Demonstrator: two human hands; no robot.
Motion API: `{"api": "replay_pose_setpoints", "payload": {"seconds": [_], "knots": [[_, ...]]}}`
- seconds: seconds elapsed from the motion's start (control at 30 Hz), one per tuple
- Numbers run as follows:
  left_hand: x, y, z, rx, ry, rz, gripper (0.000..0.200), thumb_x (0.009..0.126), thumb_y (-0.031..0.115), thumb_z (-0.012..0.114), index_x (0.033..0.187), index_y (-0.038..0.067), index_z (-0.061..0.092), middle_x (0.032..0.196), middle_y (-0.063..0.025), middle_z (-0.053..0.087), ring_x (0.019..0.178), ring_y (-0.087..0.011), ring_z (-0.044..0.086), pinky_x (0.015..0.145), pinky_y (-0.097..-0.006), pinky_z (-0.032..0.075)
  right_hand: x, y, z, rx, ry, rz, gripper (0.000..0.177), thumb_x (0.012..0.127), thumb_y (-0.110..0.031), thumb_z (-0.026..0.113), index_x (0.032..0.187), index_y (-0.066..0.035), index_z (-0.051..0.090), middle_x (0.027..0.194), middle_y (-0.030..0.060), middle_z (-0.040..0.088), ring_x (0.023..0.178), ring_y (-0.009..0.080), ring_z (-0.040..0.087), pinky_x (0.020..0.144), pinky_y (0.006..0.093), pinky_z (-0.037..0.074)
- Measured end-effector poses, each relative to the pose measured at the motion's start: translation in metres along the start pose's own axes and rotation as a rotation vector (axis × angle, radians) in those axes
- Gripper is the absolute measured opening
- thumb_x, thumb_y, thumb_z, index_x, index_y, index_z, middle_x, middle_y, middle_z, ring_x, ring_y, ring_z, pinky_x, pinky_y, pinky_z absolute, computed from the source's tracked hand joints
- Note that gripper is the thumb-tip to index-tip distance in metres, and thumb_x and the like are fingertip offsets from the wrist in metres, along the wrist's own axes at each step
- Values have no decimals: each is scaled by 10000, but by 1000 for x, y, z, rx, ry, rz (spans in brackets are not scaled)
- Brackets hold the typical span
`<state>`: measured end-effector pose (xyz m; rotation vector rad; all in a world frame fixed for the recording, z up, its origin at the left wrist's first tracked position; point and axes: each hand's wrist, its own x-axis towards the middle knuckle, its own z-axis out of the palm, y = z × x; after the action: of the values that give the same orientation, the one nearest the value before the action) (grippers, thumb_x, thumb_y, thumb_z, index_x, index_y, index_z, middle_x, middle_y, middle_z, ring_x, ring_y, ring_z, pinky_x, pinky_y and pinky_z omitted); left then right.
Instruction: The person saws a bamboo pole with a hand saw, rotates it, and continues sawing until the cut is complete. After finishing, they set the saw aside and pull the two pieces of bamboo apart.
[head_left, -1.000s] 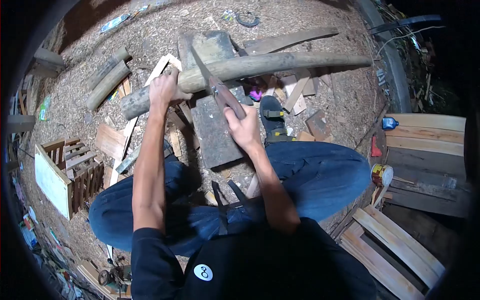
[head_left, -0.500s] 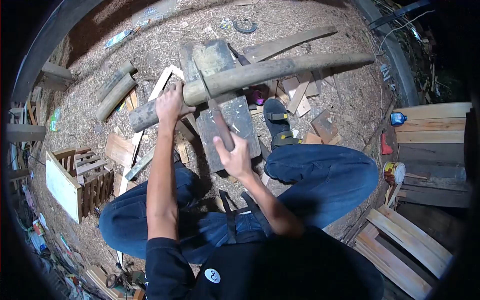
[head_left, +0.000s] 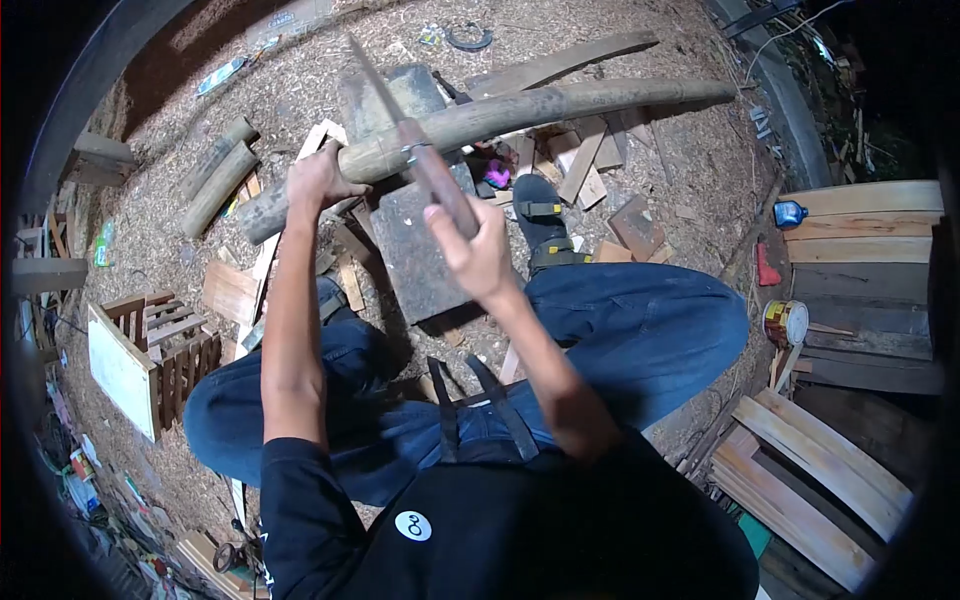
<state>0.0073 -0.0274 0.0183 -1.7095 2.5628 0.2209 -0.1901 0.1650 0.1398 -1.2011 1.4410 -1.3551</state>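
Observation:
A long, thick bamboo pole lies crosswise over a dark wooden board. My left hand is wrapped over the pole toward its left end, and a darker section shows past the fingers. In my right hand is a knife, gripped by its long brown wooden handle with a metal ring. Its narrow blade points up and to the left, raised over the pole and overlapping it in this view.
Two short bamboo pieces lie on the shaving-covered ground at left. A small slatted crate stands nearer. Wood offcuts lie beside my sandalled foot. Planks and a tin are at right.
My right hand has lifted the knife, whose blade lay against the pole before, upward and away from it. My left hand still grips the pole. The whole view has shifted slightly.

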Motion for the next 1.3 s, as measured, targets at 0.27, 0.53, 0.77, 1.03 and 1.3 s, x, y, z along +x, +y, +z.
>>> {"api": "replay_pose_setpoints", "payload": {"seconds": [0.27, 0.53, 0.77, 1.03, 1.3], "knots": [[-17, 11, -4, 37, 96, -16, 863, 507, 638, 828, 1078, 62, 532, 857, -156, 689, 742, -307, 698, 635, -412, 565, 24, 76, 14, 167, 77, 188, 328, 876, -246, 641, 660, -16, 552, 557, -13, 473, 535, 86, 435, 487, 315, 342], [-14, 8, 5, -23, 83, -43, 870, 496, 580, 857, 1117, 72, 522, 932, -169, 682, 894, -321, 683, 768, -415, 546, 25, 110, 46, 160, 11, 239, 315, 877, -236, 623, 666, -11, 557, 550, -19, 457, 525, 84, 434, 476, 320, 341], [-13, 5, 9, -47, 120, -26, 849, 493, 548, 871, 1101, 67, 525, 919, -166, 688, 907, -318, 680, 782, -416, 535, 20, 112, 55, 168, 19, 199, 258, 906, -226, 607, 737, -36, 566, 528, -47, 432, 408, 57, 390, 387, 250, 305], [-10, 3, 8, -71, 110, -17, 843, 488, 550, 870, 1086, 64, 525, 905, -159, 686, 907, -318, 678, 780, -428, 532, 23, 96, 60, -62, 231, 146, 298, 871, -198, 608, 721, 56, 565, 558, 81, 490, 547, 125, 475, 525, 364, 396], [-10, 9, 8, -6, 71, -12, 879, 481, 505, 891, 1142, 70, 508, 1060, -134, 661, 978, -313, 658, 840, -427, 521, 24, 87, 72, -160, 156, 89, 306, 854, -207, 608, 672, 36, 569, 524, 83, 506, 511, 142, 521, 495, 366, 404]]}}
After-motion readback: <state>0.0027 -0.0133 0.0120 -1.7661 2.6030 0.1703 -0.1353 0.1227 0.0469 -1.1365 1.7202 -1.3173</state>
